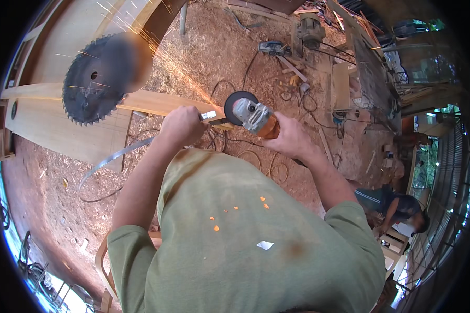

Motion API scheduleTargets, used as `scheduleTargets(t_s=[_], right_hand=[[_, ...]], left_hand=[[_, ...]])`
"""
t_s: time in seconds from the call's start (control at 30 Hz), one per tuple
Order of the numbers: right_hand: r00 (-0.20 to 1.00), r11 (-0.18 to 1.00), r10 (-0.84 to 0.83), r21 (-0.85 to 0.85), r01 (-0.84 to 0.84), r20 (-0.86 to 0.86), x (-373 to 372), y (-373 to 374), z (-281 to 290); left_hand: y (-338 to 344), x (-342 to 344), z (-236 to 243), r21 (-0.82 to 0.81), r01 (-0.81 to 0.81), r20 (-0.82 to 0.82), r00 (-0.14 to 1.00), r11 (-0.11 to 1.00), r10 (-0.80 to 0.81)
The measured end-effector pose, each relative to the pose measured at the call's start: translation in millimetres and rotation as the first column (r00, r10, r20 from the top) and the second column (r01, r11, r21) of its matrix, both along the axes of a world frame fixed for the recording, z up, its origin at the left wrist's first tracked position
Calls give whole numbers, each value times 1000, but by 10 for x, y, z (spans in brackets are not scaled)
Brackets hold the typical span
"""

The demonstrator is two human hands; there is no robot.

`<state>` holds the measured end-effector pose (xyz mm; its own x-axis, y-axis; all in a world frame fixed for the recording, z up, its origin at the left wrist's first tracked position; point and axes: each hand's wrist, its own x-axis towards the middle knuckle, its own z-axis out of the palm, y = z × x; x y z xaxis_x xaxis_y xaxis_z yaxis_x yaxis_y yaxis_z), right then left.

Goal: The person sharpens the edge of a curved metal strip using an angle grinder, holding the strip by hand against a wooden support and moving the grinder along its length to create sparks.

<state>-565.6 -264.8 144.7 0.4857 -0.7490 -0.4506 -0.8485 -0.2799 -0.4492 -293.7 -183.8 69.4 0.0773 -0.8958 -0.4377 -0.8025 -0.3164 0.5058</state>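
My right hand (290,136) is wrapped round the orange body of an angle grinder (253,116). Its dark disc (236,104) faces my left hand, and sparks stream from it up and to the left. My left hand (181,127) is closed on a thin, springy metal strip (115,155), which loops out behind the fist to the left. A short end of it sticks out toward the disc, with a bright patch on it. Whether disc and strip touch is hard to make out. Beneath both hands runs a narrow wooden board (164,103).
A large toothed circular saw blade (89,88) lies on wooden panels (73,130) at the left, partly blurred. Cables (277,167) curl over the sawdust-covered floor. A motor (310,31) stands at the far right. Another person (397,208) bends over woodwork at the right.
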Motion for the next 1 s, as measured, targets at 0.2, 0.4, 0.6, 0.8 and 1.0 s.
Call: scheduleTargets(t_s=[0.2,0.4,0.6,0.8,1.0], right_hand=[[999,999,-38,-39,37,-5,3,32,-49],[988,991,-130,40,126,89,-18,77,-60],[875,912,-394,242,332,281,-156,157,-226],[889,900,-402,271,340,218,-75,397,33],[865,883,-436,302,358,249,-111,624,-18]], left_hand=[[4,1,29,19,10,-11,1000,1000,-10],[40,20,-15,-18,7,-32,999,1000,-7],[197,-87,-150,-8,-93,-140,986,996,91],[326,-179,-203,-138,-117,-132,986,983,99],[340,-173,-270,-87,-133,-262,959,987,106]])
